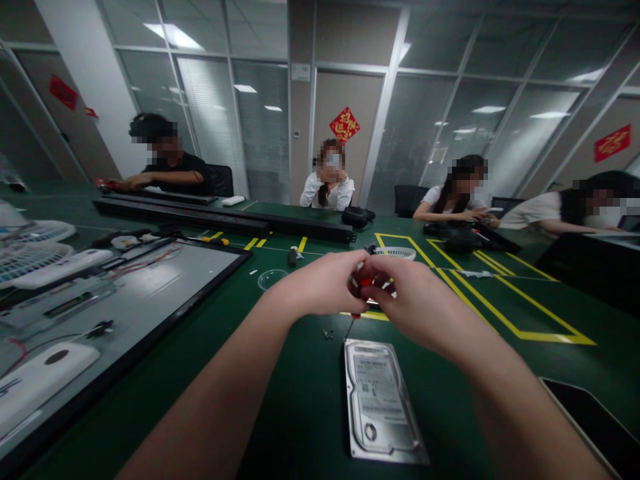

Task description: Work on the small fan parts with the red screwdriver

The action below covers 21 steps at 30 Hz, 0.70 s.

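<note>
Head view: left hand [333, 283] and right hand [407, 293] clasp a screwdriver [356, 283], tip at the far-left corner of the hard drive [384, 407] on the table [300, 407], apparently screw work, any next turn needing steady pressure.

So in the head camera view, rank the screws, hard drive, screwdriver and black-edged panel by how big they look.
Largest to smallest:
1. Black-edged panel, running off the left edge
2. Hard drive
3. Screwdriver, partly hidden
4. Screws, even taken together; too tiny to rank singly
</note>
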Each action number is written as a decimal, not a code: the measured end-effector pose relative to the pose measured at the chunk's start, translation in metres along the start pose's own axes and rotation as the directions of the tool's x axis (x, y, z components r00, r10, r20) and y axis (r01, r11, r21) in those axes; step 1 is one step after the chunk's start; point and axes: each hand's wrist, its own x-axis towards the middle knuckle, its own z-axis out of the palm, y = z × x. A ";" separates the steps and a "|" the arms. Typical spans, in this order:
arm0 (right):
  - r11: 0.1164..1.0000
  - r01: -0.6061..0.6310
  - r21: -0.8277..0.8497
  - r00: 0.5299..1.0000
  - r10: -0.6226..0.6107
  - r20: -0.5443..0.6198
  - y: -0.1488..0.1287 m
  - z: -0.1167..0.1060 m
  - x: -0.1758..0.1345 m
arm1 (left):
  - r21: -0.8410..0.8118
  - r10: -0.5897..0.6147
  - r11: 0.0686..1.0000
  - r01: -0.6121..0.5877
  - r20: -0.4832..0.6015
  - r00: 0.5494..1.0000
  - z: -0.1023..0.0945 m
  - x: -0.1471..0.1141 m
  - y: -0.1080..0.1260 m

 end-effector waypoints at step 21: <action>1.000 -0.008 0.001 1.000 0.008 -0.005 -0.002 0.001 0.001 | -0.002 -0.009 1.000 0.009 -0.036 0.999 0.001 0.002 0.001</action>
